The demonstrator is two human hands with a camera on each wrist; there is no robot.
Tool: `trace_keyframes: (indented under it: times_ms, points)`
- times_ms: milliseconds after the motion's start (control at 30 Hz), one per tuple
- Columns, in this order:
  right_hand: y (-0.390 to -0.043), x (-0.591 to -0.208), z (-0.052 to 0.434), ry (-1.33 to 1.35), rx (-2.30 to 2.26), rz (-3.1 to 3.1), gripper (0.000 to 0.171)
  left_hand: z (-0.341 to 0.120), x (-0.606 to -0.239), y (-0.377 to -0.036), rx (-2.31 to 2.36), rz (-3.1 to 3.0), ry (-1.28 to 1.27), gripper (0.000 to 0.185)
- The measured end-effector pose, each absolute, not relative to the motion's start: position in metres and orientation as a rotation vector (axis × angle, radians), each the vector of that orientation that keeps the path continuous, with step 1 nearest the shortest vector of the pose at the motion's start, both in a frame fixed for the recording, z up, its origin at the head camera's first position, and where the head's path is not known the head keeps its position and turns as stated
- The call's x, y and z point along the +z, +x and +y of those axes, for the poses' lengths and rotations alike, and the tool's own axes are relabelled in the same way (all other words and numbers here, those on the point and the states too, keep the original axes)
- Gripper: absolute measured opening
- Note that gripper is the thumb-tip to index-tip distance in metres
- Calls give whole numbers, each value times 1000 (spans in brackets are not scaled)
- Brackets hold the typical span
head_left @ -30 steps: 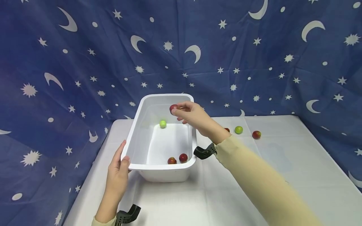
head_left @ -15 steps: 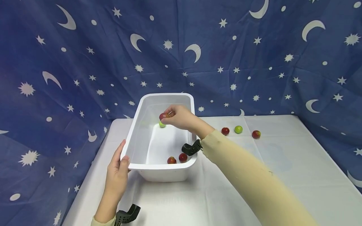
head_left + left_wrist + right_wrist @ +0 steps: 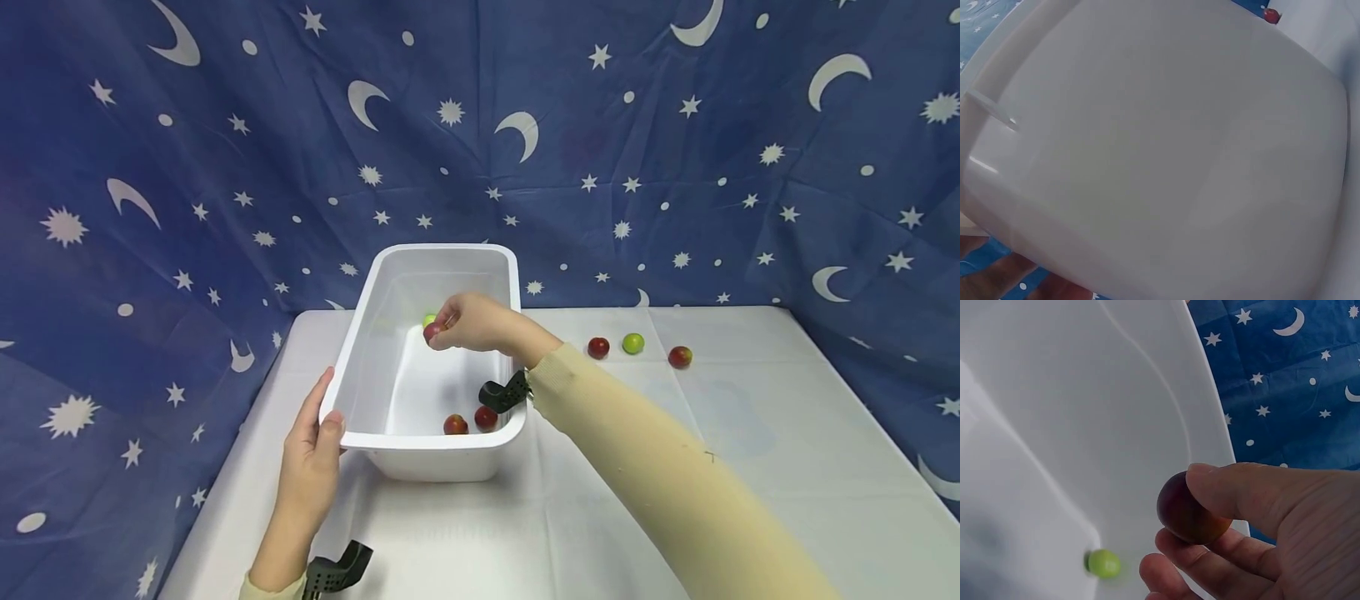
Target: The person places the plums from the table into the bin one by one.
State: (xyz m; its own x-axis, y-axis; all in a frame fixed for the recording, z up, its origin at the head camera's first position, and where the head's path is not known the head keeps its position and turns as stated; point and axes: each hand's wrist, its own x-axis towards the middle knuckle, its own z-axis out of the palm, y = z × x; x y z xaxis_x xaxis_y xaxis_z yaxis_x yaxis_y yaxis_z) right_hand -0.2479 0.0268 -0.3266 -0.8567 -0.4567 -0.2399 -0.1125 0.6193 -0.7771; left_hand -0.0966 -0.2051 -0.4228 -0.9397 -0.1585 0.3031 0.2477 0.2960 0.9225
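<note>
The red fruit is pinched between thumb and curled fingers of the right hand, low inside the white tub near its far end. Best let go close to the floor, clear of the green fruit. The left hand grips the tub's near left corner, steadying it.

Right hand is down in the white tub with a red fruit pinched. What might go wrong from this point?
1. The right hand pinches the red fruit only by its fingertips above the tub floor; it may slip and bounce.
2. It hangs near the green fruit, so a drop could knock that one rolling.
3. The left hand grips just one corner of the white tub; a bump by the forearm might shift it.
</note>
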Motion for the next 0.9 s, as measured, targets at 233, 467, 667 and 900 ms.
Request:
trace_keyframes:
  times_ms: [233, 467, 667, 900]
  points:
    - [-249, -327, 26, -435, -1106, 2400, 30, -206, -422, -97, -1697, -2221, -94, 47]
    - [-250, -329, 26, -396, -1131, 2402, 40, -206, -423, -98, -1697, -2221, -97, 47]
    - [-248, -324, 33, -505, -1174, 2441, 47, -205, -422, -97, -1674, -2235, -75, 47]
    - [-238, -311, 57, -629, -1282, 2541, 46, -205, -420, -96, -1657, -2237, -65, 47]
